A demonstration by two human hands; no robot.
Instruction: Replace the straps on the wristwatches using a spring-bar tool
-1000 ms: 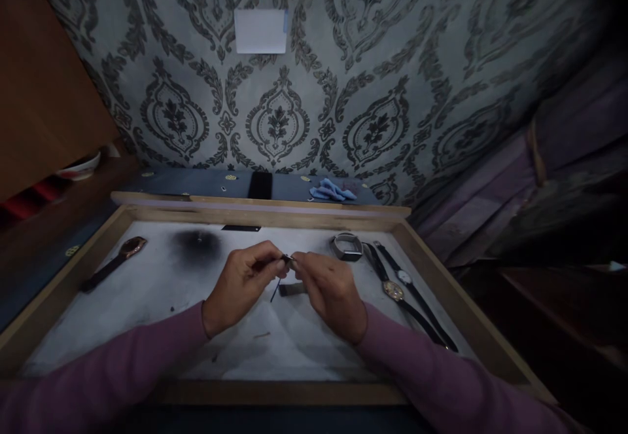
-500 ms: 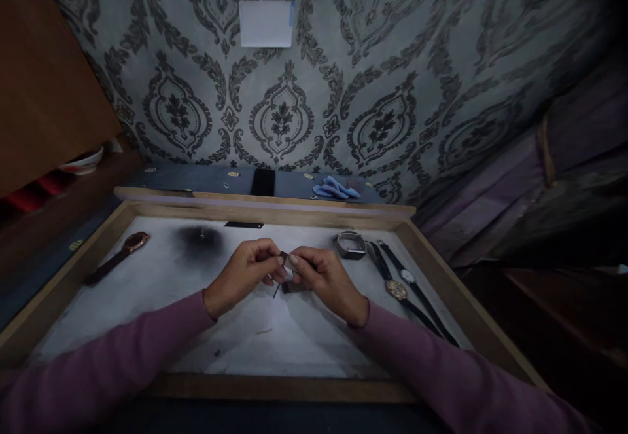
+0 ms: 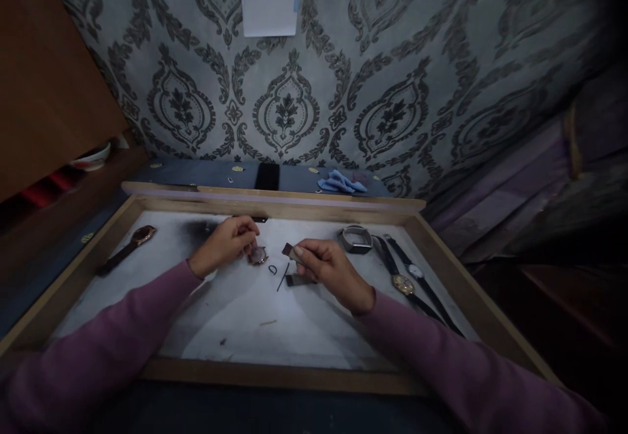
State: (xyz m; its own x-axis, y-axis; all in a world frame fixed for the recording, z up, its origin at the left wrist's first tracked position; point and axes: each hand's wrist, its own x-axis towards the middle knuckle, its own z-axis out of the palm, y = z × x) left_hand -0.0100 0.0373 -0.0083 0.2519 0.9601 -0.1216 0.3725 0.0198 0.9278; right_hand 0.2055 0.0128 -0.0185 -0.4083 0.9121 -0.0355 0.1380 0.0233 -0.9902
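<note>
"The right hand (image 3: 336,273) — is it holding anything?"

"Yes. Thumb and fingers are pinched together on a small flat piece (image 3: 288,249), dark reddish at its exposed tip, above a shallow wooden tray (image 3: 294,374)."

"And the left hand (image 3: 223,244)?"

"Its fingers are bent at a round watch case (image 3: 260,256) near the middle of the tray — I cannot tell whether they grip it."

"What lies around them, nearest first?"

"A thin tan sliver (image 3: 268,322). Then a slim black rod (image 3: 283,278), a dark flat strip (image 3: 294,281) partly covered by the right hand, and a small black loop (image 3: 272,270) between rod and watch case. Along the right side, a gold-faced wristwatch (image 3: 403,284) and a white-faced wristwatch (image 3: 415,271), straps nearly parallel; beyond them, a silver-coloured wristwatch (image 3: 356,239), its band in a ring. Far left, a rose-gold wristwatch (image 3: 144,234)."

"Past the tray?"

"A black phone-like slab (image 3: 267,176) and a crumpled blue cloth (image 3: 342,182), then patterned wallpaper (image 3: 286,110) bearing a white card (image 3: 269,11)."
</note>
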